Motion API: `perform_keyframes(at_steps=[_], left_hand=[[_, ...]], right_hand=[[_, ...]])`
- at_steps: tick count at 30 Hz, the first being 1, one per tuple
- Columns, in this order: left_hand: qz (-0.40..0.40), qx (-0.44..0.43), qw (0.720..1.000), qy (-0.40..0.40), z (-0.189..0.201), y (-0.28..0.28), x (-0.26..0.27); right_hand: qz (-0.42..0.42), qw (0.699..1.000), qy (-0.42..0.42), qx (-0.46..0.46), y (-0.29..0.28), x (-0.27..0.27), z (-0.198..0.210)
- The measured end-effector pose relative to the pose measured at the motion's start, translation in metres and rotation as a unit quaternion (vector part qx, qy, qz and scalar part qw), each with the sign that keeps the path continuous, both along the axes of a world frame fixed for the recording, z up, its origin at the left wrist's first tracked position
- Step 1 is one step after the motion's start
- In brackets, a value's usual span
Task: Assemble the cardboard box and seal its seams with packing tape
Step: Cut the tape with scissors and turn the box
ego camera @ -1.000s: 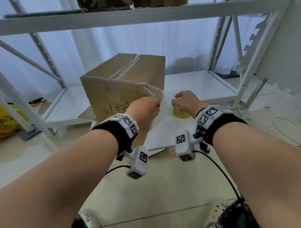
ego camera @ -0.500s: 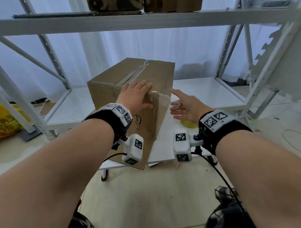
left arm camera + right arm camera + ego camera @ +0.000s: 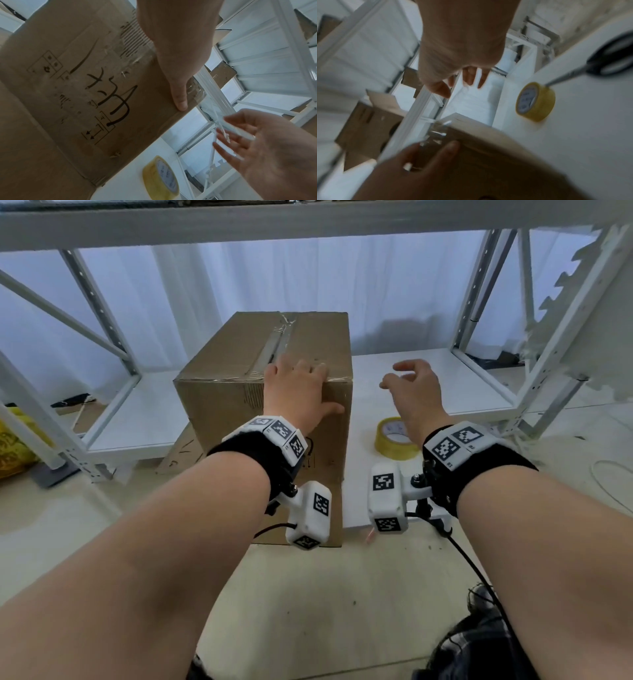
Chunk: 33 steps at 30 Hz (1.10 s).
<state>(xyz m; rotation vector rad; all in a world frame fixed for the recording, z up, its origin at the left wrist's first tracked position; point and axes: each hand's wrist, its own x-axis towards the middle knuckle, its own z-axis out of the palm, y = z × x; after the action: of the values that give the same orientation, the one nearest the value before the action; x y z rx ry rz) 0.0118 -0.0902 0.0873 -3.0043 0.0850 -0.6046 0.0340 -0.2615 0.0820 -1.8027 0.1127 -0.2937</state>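
Note:
The brown cardboard box [image 3: 233, 371] stands on the white table [image 3: 438, 392], flaps closed, with clear tape along its top seam and front top edge. My left hand [image 3: 298, 388] presses on that front edge near the right corner, fingers on top and thumb [image 3: 180, 97] straight on the front face beside the tape end. My right hand [image 3: 411, 386] hovers just right of the box, fingers loosely spread and holding nothing. The yellow tape roll [image 3: 394, 438] lies on the table under that wrist.
Black-handled scissors [image 3: 611, 58] lie on the table beside the roll. White metal shelving uprights [image 3: 479, 292] frame the table at both sides and a shelf beam runs overhead. Flat cardboard [image 3: 174, 453] lies low at the left. Something yellow [image 3: 13, 446] sits at the far left.
A second ago both hands held a stretch of tape at the box's corner. The left hand has since moved onto the box's front top edge; the right hand has opened and lifted off the roll.

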Motion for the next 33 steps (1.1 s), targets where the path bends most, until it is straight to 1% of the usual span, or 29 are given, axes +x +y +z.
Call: perform_keyframes(at_steps=[1,3,5,6,9,11,12,15,19,22,25,27,28,30,33], left_hand=[[0.002,0.004,1.000,0.003,0.001,0.000,0.000],[0.001,0.012,1.000,0.008,0.004,0.001,0.000],[0.004,0.012,1.000,0.007,0.006,0.001,-0.002],[0.010,0.007,1.000,0.008,0.006,0.001,-0.004],[0.032,0.001,0.999,0.014,0.006,0.000,-0.009],[0.045,0.009,0.999,0.015,0.008,-0.002,-0.010],[0.048,0.011,0.999,0.016,0.009,-0.003,-0.010],[0.042,0.009,0.999,0.018,0.012,-0.003,-0.004],[0.005,-0.026,0.999,0.039,0.011,0.011,-0.003],[-0.036,-0.039,0.997,0.048,0.007,0.023,-0.003],[-0.065,-0.058,0.994,0.063,0.008,0.026,-0.002],[-0.072,-0.033,0.995,0.061,0.007,0.024,-0.003],[-0.078,-0.019,0.995,0.060,0.007,0.024,-0.003],[-0.081,-0.001,0.995,0.064,0.006,0.022,-0.004],[-0.077,-0.008,0.994,0.071,0.007,0.021,-0.003]], right_hand=[[0.010,0.997,-0.050,-0.063,-0.003,-0.002,-0.002],[0.066,0.974,-0.110,-0.186,-0.009,-0.005,-0.006],[0.119,0.939,-0.128,-0.295,-0.012,-0.007,-0.008],[0.131,0.922,-0.136,-0.336,-0.013,-0.009,-0.009],[0.136,0.880,-0.160,-0.425,-0.016,-0.011,-0.011],[0.121,0.859,-0.177,-0.464,-0.017,-0.011,-0.011],[0.109,0.854,-0.185,-0.475,-0.018,-0.011,-0.011],[0.084,0.847,-0.198,-0.487,-0.018,-0.009,-0.010],[0.089,0.823,-0.206,-0.521,-0.013,-0.006,-0.019],[0.059,0.802,-0.225,-0.551,-0.010,-0.003,-0.023],[0.031,0.768,-0.239,-0.594,-0.004,-0.003,-0.024],[0.010,0.742,-0.237,-0.627,-0.001,-0.007,-0.023],[0.012,0.741,-0.215,-0.636,-0.001,-0.009,-0.023],[0.034,0.756,-0.156,-0.635,-0.001,-0.010,-0.025],[0.045,0.795,-0.101,-0.596,0.001,-0.008,-0.027]])
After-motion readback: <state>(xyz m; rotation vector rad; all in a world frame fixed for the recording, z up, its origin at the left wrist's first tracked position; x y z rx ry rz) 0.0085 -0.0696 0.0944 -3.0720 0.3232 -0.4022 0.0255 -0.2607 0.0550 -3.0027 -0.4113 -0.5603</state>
